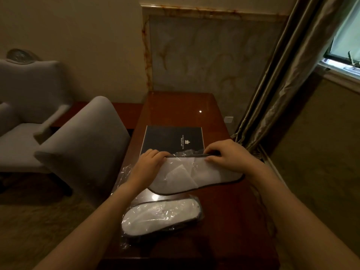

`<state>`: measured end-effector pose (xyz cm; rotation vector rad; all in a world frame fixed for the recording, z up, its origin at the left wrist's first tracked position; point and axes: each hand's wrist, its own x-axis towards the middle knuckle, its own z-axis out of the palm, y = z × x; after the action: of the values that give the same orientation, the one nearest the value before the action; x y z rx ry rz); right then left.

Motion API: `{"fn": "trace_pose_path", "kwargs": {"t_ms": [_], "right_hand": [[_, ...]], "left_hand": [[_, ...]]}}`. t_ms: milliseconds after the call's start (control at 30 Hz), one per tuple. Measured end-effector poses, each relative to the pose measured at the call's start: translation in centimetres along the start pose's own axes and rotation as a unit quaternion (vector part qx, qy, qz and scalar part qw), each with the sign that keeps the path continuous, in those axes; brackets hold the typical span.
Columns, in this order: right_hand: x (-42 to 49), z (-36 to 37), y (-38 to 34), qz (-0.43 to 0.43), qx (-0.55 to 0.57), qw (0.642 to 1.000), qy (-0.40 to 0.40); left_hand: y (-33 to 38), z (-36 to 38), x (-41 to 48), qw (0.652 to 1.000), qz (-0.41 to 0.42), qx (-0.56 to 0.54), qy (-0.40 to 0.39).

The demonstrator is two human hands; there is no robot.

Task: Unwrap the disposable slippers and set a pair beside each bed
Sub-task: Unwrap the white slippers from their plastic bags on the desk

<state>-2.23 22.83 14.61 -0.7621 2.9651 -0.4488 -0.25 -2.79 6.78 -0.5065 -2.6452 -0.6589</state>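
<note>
A white disposable slipper pair [196, 177] with dark trim, partly covered by clear plastic wrap, is held just above the wooden desk [229, 215]. My left hand [149, 162] grips its upper left edge. My right hand [224, 154] pinches the dark upper edge and the crinkled wrap at the right. A second slipper pair [161, 216], still sealed in clear plastic, lies flat on the desk nearer to me. Loose clear plastic [124, 174] shows beside my left wrist.
A black hotel folder [171, 140] lies on the desk behind the slippers. A grey chair back [83, 149] stands close on the left, with a grey armchair [25, 106] beyond it. A curtain [282, 84] and window [344, 39] are at the right.
</note>
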Motion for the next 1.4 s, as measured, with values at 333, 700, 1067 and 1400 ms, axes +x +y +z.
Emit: {"fn": "trace_pose_path", "kwargs": {"t_ms": [333,700,1067,1400], "right_hand": [[0.2,3.4,-1.1,0.014,0.011,1.0,-0.02],[-2.3,2.9,2.9,0.133,0.029,0.99,0.045],[-4.3,8.9,6.9,0.311,0.189,0.923,0.129],[-1.2,12.0,8.4,0.321,0.261,0.873,0.258]], "left_hand": [[1.8,1.2,0.6,0.997,0.058,0.044,0.002],[-1.8,3.1,0.4,0.998,-0.028,0.053,-0.011],[-3.6,7.1,2.7,0.981,-0.089,0.166,-0.052],[-2.5,14.2,6.6,0.976,-0.162,0.101,-0.104]]}}
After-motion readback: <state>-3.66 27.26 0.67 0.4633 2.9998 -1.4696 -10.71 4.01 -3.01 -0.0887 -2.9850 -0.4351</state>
